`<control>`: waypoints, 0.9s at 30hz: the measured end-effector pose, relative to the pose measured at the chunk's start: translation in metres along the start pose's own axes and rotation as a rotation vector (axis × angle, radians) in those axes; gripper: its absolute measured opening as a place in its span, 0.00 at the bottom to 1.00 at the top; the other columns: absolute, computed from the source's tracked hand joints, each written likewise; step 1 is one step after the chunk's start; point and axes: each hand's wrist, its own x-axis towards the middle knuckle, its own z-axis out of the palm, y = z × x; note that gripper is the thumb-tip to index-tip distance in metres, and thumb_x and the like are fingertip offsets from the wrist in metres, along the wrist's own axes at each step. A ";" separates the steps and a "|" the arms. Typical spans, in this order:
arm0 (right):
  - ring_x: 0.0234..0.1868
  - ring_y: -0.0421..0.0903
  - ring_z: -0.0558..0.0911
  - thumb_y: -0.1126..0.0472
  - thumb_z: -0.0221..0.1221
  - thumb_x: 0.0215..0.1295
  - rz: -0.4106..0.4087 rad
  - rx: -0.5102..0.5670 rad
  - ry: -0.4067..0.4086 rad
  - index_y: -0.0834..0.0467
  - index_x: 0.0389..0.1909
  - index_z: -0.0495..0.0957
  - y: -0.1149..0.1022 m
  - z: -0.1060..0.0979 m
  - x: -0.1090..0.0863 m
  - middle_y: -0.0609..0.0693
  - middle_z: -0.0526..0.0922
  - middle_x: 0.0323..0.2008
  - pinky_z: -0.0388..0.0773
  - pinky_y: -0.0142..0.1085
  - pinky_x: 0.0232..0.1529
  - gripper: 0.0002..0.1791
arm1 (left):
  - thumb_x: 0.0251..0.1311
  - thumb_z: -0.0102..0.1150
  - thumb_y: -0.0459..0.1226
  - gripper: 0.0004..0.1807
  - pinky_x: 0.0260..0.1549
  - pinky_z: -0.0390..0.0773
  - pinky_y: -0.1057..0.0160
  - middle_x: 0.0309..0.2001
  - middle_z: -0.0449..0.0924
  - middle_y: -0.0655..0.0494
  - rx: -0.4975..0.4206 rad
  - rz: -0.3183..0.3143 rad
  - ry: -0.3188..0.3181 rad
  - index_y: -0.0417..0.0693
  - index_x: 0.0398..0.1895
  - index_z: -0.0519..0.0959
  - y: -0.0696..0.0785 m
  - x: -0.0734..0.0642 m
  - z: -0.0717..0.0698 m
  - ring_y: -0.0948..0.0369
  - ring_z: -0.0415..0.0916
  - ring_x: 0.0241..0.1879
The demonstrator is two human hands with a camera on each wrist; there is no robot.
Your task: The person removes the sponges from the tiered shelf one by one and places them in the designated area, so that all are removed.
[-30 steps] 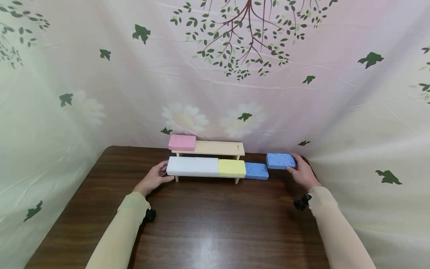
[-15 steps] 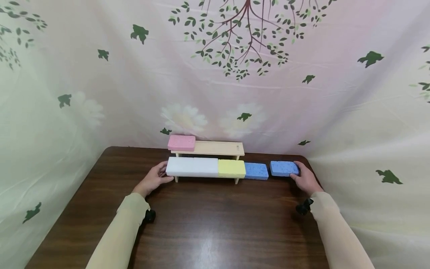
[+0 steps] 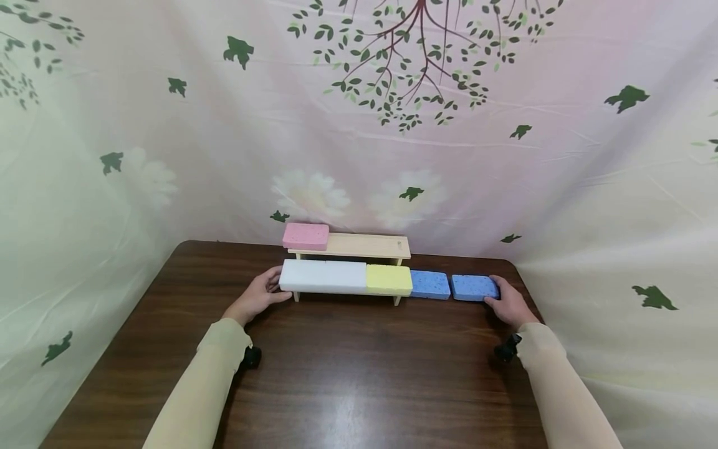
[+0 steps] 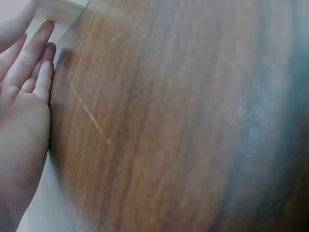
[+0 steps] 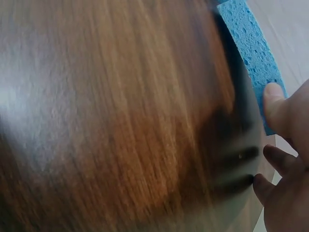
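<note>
**Narrow Gap Leaves Little Room for Force**

A right hand pinches one end of a blue sponge, just beside its blue neighbour; a left hand, fingers loosely extended, touches the front wooden stand. A hard leftward shove could jam the pair, knocking the yellow sponge askew.

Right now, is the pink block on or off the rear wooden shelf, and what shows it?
On: the pink block lies flat at the left end of the rear wooden shelf, covering that part of its top.
</note>
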 end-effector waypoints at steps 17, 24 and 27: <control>0.76 0.77 0.55 0.66 0.57 0.75 0.033 -0.057 -0.054 0.76 0.79 0.47 -0.005 0.007 0.003 0.81 0.51 0.76 0.55 0.70 0.74 0.41 | 0.65 0.73 0.35 0.44 0.77 0.59 0.39 0.73 0.71 0.37 0.012 0.011 0.000 0.41 0.80 0.61 -0.003 0.003 0.000 0.40 0.66 0.74; 0.76 0.78 0.54 0.66 0.57 0.75 0.045 -0.067 -0.057 0.76 0.79 0.46 -0.006 0.007 0.005 0.80 0.50 0.76 0.55 0.70 0.74 0.41 | 0.64 0.73 0.34 0.44 0.77 0.59 0.40 0.73 0.71 0.37 -0.016 0.021 -0.003 0.41 0.80 0.61 -0.003 0.003 0.000 0.41 0.66 0.74; 0.76 0.78 0.54 0.66 0.57 0.75 0.043 -0.066 -0.062 0.75 0.79 0.46 -0.007 0.007 0.005 0.80 0.50 0.77 0.54 0.71 0.74 0.42 | 0.64 0.73 0.33 0.44 0.77 0.58 0.40 0.73 0.71 0.37 -0.028 0.018 -0.004 0.41 0.80 0.60 -0.003 0.003 0.000 0.41 0.66 0.74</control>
